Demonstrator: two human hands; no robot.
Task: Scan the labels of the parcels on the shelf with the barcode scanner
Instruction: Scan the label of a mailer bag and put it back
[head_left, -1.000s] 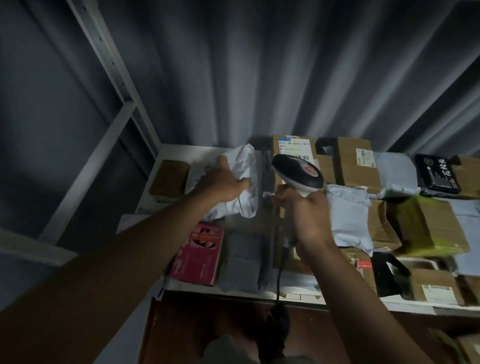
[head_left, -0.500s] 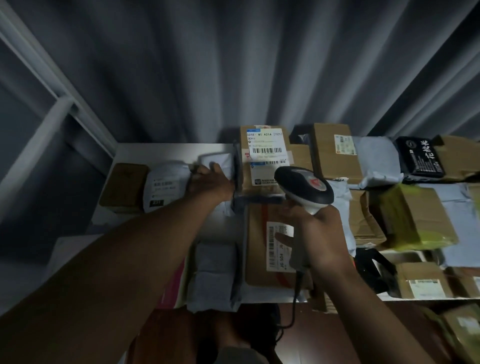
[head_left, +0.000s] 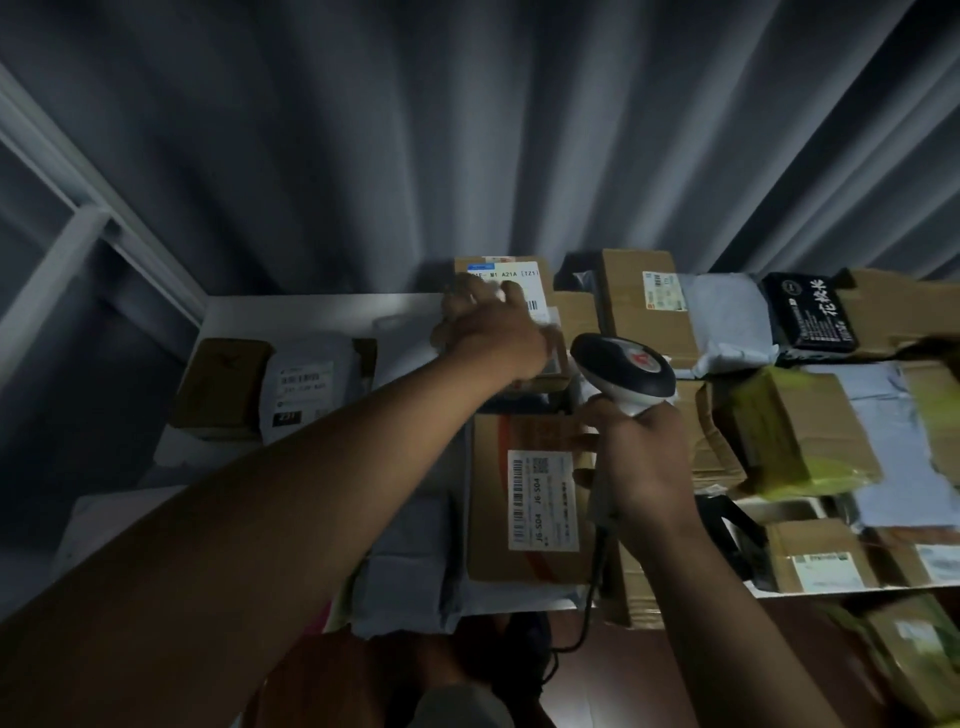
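Left of frame: a brown box (head_left: 221, 387) and a grey poly mailer (head_left: 306, 387) with its label up lie on the white shelf (head_left: 311, 312). The mailer looks soft, light and a bit slick, so I'd take it by an edge and not crease the label.

Centre top: my left hand (head_left: 488, 327) reaches across to the labelled carton (head_left: 519, 280) at the back of the shelf, arm stretched out long from lower left, fingers laid over the box's near top edge and part of the label. The hand is motion-blurred, so I cannot tell if that grip is clenched on the box or only resting on it. Judging by size, the carton is stiff and fairly light; best taken by its edges, keeping fingers off the barcode.

Centre: a flat carton (head_left: 524, 499) with its barcode label facing up lies just below, near my right hand (easy scan, no lifting needed).

Right of centre: my right hand (head_left: 639, 462) has its grip wrapped round the handle of the barcode scanner (head_left: 623, 366), head tilted up and toward the back, cable hanging down. Hard plastic, light.

Right: more cartons, mailers and a yellow-taped box (head_left: 795, 431) crowd the shelf.
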